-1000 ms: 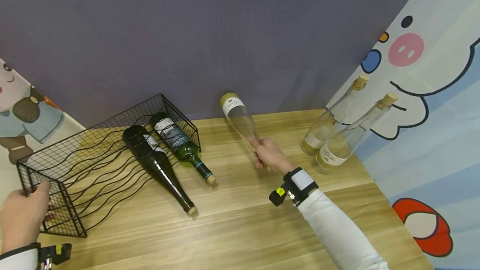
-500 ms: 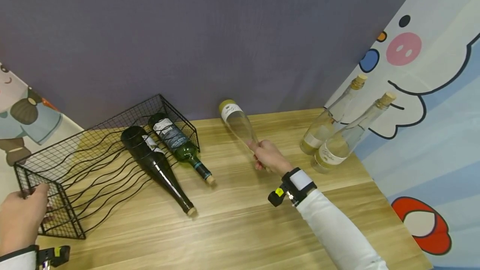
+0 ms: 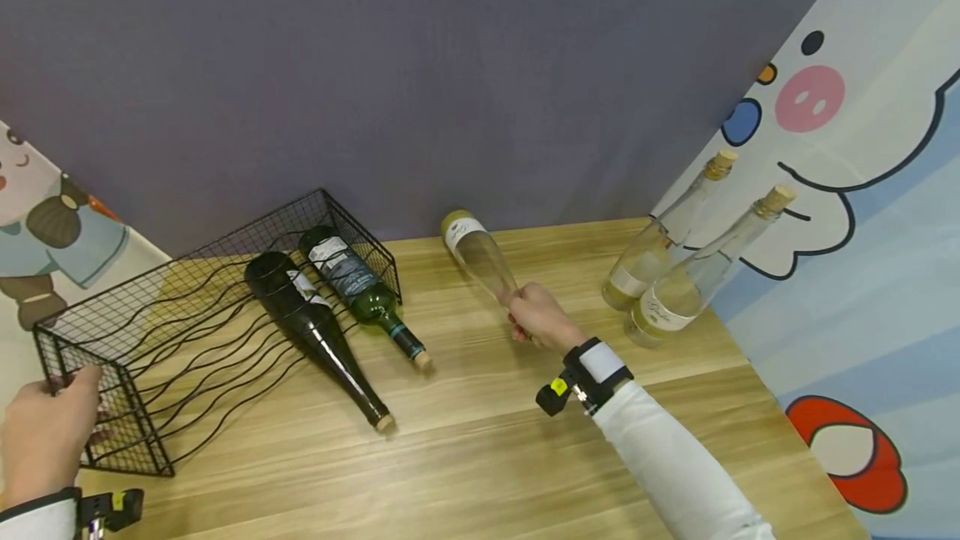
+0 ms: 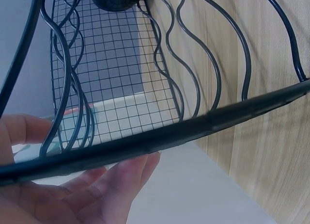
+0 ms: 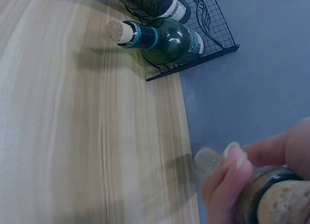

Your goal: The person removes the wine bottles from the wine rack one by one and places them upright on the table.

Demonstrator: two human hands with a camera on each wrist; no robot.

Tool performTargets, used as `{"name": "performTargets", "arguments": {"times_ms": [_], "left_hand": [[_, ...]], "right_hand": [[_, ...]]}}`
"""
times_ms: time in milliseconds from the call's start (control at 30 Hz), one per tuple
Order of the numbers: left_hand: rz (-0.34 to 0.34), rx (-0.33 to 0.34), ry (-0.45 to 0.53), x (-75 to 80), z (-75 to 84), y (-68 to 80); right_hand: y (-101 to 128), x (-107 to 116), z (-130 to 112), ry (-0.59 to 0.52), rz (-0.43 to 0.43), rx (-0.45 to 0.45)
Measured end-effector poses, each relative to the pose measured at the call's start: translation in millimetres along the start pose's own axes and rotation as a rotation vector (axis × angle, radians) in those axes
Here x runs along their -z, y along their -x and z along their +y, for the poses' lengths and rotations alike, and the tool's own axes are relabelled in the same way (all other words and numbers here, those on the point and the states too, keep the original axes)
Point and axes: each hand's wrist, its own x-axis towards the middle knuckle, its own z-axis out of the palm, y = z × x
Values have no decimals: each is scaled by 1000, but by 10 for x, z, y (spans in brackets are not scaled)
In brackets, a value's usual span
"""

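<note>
The clear bottle [image 3: 478, 251] is gripped at its neck by your right hand [image 3: 538, 317], tilted base-up near the table's [image 3: 480, 457] back edge; bare wood lies between it and the wire rack [image 3: 187, 307], whose near-left corner your left hand [image 3: 45, 440] grasps. It has a white label.

A wooden table [image 3: 480, 457] carries a wire rack [image 3: 187, 332] and two upright bottles [image 3: 660, 290].

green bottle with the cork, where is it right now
In the head view the green bottle lies in the wire rack at its right end, beside the black bottle, left of the right hand.
</note>
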Motion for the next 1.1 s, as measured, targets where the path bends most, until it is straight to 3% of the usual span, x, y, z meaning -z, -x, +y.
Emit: {"name": "performTargets", "arguments": {"times_ms": [400, 833, 1100], "left_hand": [[4, 6, 5, -23, -9, -36], [9, 33, 11, -30, -44, -42], [-12, 18, 13, -4, -43, -17]], "right_hand": [[11, 16, 32, 4, 6, 23], [21, 66, -40, 73, -87, 47], [61, 126, -116, 108, -74, 128]]}}
